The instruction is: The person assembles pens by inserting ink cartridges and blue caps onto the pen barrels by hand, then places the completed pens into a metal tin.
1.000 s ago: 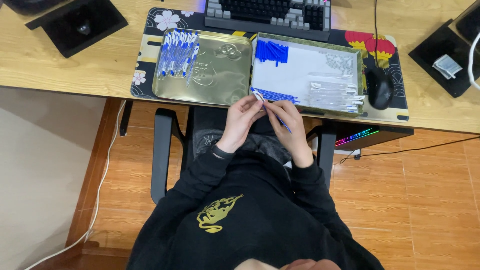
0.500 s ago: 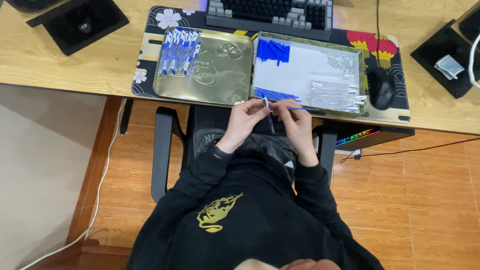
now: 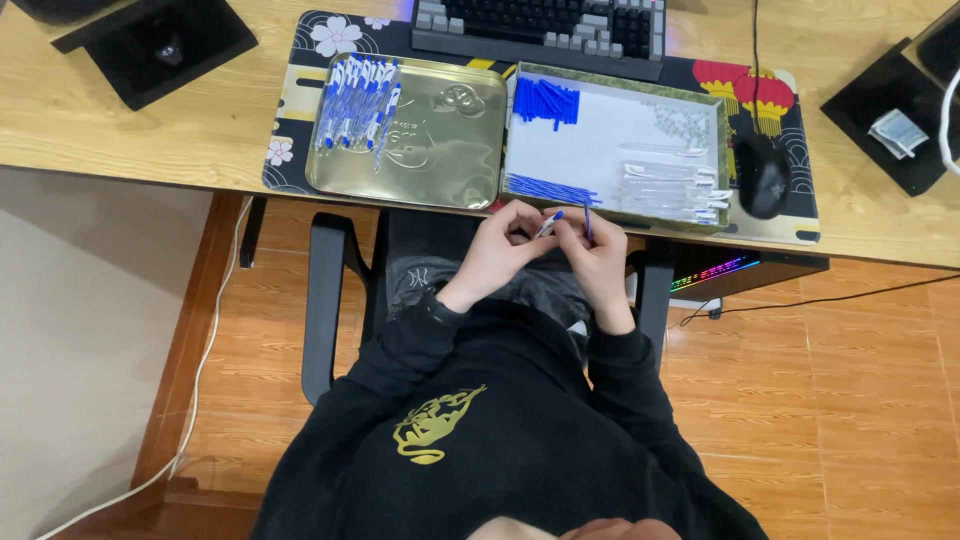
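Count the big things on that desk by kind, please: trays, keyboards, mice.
Trays: 2, a gold tin tray and a white tray
Keyboards: 1, the keyboard
Mice: 1, the black mouse
Total: 4

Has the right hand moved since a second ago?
Yes. The right hand has drawn back slightly from the white tray edge toward the body, now meeting the left hand.

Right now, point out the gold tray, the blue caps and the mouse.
gold tray [image 3: 450,150], head view, bare embossed middle.
blue caps [image 3: 545,102], head view, middle of the pile in the white tray's far left corner.
mouse [image 3: 763,175], head view, centre of its black back.
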